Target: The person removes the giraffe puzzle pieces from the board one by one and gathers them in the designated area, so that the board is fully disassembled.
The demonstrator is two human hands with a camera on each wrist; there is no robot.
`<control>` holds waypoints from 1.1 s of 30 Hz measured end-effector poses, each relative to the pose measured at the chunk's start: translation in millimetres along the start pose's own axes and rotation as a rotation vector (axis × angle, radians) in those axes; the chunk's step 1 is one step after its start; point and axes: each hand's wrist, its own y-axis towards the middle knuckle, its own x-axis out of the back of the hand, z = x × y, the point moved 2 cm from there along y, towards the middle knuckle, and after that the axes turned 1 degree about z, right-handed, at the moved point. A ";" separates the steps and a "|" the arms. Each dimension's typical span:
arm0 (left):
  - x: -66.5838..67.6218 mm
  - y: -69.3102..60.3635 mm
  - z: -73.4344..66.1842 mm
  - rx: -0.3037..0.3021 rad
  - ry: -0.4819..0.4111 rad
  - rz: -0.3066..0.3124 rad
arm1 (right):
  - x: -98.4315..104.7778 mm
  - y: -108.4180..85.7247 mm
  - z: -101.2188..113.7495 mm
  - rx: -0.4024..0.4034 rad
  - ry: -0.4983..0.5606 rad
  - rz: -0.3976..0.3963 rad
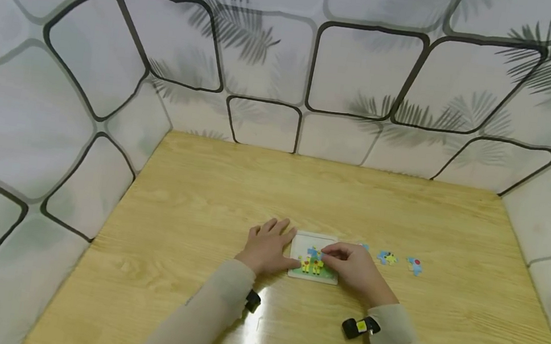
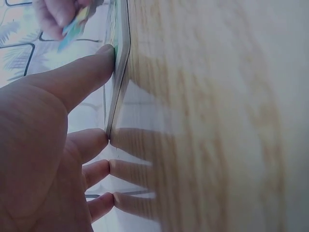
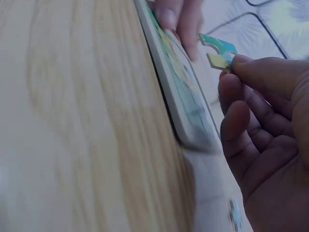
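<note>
Pale wood grain marks your bench, backed by a whitish screen printed with dark outlines and grey fronds. From left to right: your left grip lies with fingers extended and spread, holding nothing; its thumb rests on the rim of the white puzzle tray, and its index fingertip meets the tray's far left corner. The tray lies flat, its lower part carrying fitted pieces that show yellow figures above green. Your right grip pinches a green-and-yellow puzzle piece between thumb and index finger, over the tray's right side; its exact height is hard to judge, since your fingers largely cover it from the head view. Farther right, three loose pieces rest on the bench: one partly hidden by your hand, one blue and yellow, and one blue with a red spot.
</note>
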 end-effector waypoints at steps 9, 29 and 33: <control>-0.2 -2.8 -0.2 -0.006 -0.005 0.004 | 24.5 -21.1 -22.4 -0.025 -0.008 -0.002; -0.7 -1.3 0.6 -0.006 -0.047 0.017 | 52.4 -49.1 -41.9 -0.080 -0.066 0.044; -0.1 -2.0 -0.2 -0.007 -0.059 0.021 | 50.4 -48.5 -41.4 -0.080 -0.104 0.028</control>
